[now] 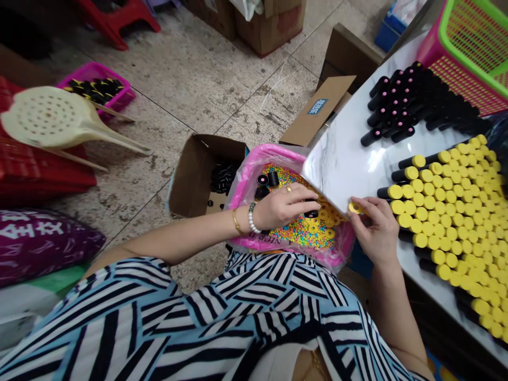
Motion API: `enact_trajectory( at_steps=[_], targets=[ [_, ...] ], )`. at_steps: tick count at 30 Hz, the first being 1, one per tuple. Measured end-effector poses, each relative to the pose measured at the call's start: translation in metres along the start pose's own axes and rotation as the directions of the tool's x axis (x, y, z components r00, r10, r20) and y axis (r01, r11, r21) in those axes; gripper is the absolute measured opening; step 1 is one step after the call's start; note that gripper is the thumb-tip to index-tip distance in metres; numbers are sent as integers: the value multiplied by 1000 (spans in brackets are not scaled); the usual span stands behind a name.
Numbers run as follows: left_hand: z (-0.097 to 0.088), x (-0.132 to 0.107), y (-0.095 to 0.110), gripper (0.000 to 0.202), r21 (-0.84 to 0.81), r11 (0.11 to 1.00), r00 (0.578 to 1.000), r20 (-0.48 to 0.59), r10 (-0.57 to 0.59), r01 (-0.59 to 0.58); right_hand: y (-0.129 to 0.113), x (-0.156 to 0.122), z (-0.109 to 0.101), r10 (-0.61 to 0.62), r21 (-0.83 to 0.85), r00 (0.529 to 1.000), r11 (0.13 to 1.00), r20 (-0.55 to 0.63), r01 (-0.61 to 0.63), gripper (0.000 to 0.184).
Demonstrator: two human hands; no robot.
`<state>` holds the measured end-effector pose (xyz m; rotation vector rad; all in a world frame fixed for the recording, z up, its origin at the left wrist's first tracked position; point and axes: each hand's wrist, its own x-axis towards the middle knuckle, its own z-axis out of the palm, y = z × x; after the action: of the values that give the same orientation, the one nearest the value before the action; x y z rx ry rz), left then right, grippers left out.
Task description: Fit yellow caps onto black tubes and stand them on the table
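Observation:
My left hand (pixel 282 206), with a ring and bracelets on it, is over the pink basin (pixel 262 151). Its fingers are closed around a short black cylinder (pixel 311 214), mostly hidden by them. Small colourful beads (pixel 296 233) and yellow caps (pixel 327 217) fill the basin, which is lined with clear plastic. More short black cylinders (pixel 273 178) lie on the beads beyond my left hand. At the table's corner edge, my right hand (pixel 375 225) pinches a yellow cap (pixel 354 207) between thumb and fingers.
On the white marble table (pixel 341 164) stand many yellow-capped black tubes (pixel 428 201) and a group of black tubes (pixel 397 100). A pink-green basket (pixel 448 58) is behind them. A cardboard box (pixel 194 174) with black pieces adjoins the basin. A cream stool (pixel 51 116) lies left.

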<state>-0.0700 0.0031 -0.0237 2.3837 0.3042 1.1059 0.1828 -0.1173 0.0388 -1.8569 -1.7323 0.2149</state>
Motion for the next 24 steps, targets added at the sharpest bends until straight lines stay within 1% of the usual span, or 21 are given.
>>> enact_trajectory(
  at_steps=[2,4,6,8,10,12,14,16,19,21,24],
  targets=[
    [0,-4,0,34,11,1000,999,28,-25,24,1,0,0,9,11,1000,1000,10,-9,29],
    [0,-5,1,35,7,999,999,15,-46,46,1,1,0,18,21,1000,1000,19,-18,29],
    [-1,-3,3,34,-31,998,999,-12,-48,48,1,1,0,19,24,1000,1000,17,-19,28],
    [-2,2,4,31,-101,988,992,-41,-121,116,1,2,0,20,21,1000,1000,11,-20,30],
    [-5,9,5,29,-157,962,970,-62,-237,225,1,2,0,24,8,1000,1000,10,-24,34],
    [-7,17,6,31,-184,941,952,-65,-299,283,3,3,0,25,6,1000,1000,16,-25,37],
    [-9,25,7,33,-196,943,955,-71,-287,268,5,3,0,27,24,999,999,22,-28,38],
    [-11,32,8,31,-209,951,964,-93,-250,227,7,3,2,36,49,999,998,27,-38,38],
    [-13,38,11,29,-216,957,968,-117,-222,194,7,2,4,59,68,998,996,30,-61,38],
    [-13,35,14,30,-217,953,965,-113,-237,209,6,1,6,65,70,998,995,27,-67,36],
    [-12,20,18,33,-213,938,954,-60,-292,274,5,-2,7,43,51,999,998,10,-43,34]
  ],
)
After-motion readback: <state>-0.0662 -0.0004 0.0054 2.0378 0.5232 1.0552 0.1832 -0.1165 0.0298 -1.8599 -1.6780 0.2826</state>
